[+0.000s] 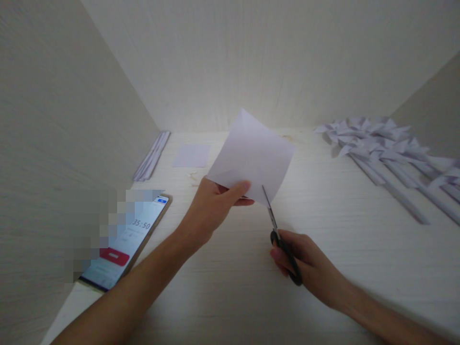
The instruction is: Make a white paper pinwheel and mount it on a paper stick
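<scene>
Scissors (282,239) with black handles sit in my right hand (305,266), fingers clamped through the loops, blades meeting the lower edge of a white paper square (251,155). My left hand (212,206) holds that paper up above the table (223,287), thumb and fingers pinched shut on its bottom corner. A phone (125,244) lies at left. Folded paper pinwheels (388,148) are heaped at right, well apart.

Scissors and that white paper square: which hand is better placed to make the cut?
The right hand, probably. It already grips the scissors, whose blades touch the paper square's lower edge. The left hand pinches the paper's bottom corner, holding it up off the table.
</scene>
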### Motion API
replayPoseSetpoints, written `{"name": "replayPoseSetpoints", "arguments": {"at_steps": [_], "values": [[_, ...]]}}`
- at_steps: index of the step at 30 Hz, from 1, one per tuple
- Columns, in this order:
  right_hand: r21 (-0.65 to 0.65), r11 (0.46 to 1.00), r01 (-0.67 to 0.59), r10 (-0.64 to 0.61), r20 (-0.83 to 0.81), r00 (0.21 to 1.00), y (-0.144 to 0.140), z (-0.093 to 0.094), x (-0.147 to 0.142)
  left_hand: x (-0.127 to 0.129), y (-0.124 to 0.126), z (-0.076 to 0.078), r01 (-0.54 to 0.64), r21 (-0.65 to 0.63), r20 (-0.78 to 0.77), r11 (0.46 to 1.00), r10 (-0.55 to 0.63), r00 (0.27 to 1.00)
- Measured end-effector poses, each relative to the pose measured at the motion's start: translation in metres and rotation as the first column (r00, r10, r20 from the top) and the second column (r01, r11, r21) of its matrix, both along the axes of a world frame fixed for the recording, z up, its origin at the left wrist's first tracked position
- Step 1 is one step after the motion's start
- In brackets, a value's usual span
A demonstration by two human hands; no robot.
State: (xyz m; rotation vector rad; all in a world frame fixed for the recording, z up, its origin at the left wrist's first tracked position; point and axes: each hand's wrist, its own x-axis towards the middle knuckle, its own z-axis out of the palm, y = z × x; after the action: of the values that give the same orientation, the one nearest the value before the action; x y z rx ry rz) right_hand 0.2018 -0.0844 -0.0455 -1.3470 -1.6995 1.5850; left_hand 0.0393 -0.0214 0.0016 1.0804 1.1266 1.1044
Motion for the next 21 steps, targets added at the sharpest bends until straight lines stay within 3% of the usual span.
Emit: {"name": "replayPoseSetpoints", "arguments": {"at_steps": [9,21], "values": [[-0.028,1.000,0.015,-0.016,-0.036,0.999,0.0002,0.0038,-0.0017,0.0011,-0.0024,0.0057,0.045,-0.040,-0.078,0.998,-0.048,0.996],[-0.002,1.000,0.024,-0.024,-0.026,0.999,0.0018,0.0056,-0.0019,0.0006,-0.0031,-0.0014,0.086,-0.005,-0.098,0.996,-0.086,0.991]]}}
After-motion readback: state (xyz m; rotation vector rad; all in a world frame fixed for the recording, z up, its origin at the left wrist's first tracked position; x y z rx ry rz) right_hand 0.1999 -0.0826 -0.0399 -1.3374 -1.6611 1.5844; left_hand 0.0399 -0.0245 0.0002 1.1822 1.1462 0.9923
